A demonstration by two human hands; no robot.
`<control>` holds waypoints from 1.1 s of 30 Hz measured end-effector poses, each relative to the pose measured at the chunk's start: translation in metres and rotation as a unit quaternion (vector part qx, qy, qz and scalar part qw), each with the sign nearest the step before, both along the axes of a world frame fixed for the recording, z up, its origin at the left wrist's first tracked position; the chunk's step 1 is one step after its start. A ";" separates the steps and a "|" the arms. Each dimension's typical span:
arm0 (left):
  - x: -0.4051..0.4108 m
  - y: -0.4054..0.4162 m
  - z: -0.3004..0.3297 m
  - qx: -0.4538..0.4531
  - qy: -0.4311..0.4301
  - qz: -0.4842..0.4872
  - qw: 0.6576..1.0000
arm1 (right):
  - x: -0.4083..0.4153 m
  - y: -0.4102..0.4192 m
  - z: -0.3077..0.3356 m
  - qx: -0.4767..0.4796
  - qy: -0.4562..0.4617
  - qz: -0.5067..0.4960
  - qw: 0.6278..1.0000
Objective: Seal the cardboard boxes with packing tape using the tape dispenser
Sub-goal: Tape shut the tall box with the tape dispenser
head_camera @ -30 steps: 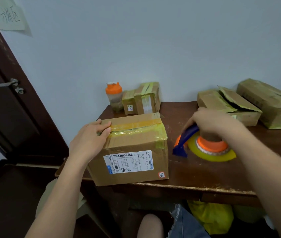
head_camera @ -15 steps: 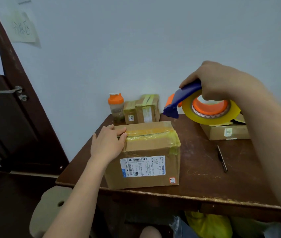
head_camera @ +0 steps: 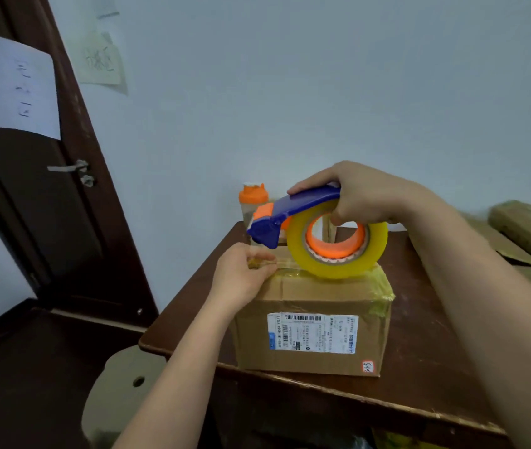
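A cardboard box (head_camera: pixel 314 322) sits on a dark wooden desk (head_camera: pixel 426 348), near its front edge, with a white shipping label (head_camera: pixel 312 333) on the side facing the viewer. Yellowish tape already crosses its top and right edge. The right hand (head_camera: pixel 359 196) grips a blue and orange tape dispenser (head_camera: pixel 290 218) from above, fingers curled round its handle, holding it over the box top. Its yellow tape roll (head_camera: pixel 337 239) rests on or just above the top. At 9 o'clock from the roll, the left hand (head_camera: pixel 244 277) pinches the loose end of the tape against the box's top left edge. An orange-capped bottle (head_camera: pixel 253 199) stands behind the dispenser, at 12 o'clock from the left hand. More boxes (head_camera: pixel 523 241) lie at 3 o'clock. A dark door (head_camera: pixel 30 202) stands at 9 o'clock.
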State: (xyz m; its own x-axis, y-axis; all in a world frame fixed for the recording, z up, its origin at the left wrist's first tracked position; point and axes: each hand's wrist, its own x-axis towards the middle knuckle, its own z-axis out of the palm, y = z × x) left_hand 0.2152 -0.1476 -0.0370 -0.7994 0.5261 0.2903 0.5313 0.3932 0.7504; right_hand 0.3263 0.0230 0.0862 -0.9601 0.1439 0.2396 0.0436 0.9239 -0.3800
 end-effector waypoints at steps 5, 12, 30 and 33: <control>-0.008 -0.013 0.007 0.077 -0.177 -0.060 0.979 | -0.006 0.009 -0.017 -0.027 0.000 -0.002 1.000; -0.015 -0.023 0.013 0.214 -0.386 -0.120 0.889 | -0.006 0.011 -0.021 -0.031 0.007 0.006 0.999; -0.026 -0.010 0.017 0.187 -0.367 -0.032 0.911 | -0.005 0.003 -0.021 -0.019 -0.008 0.010 1.000; -0.026 -0.011 0.016 0.210 -0.378 -0.021 0.902 | -0.007 -0.001 -0.019 -0.004 -0.022 0.010 1.000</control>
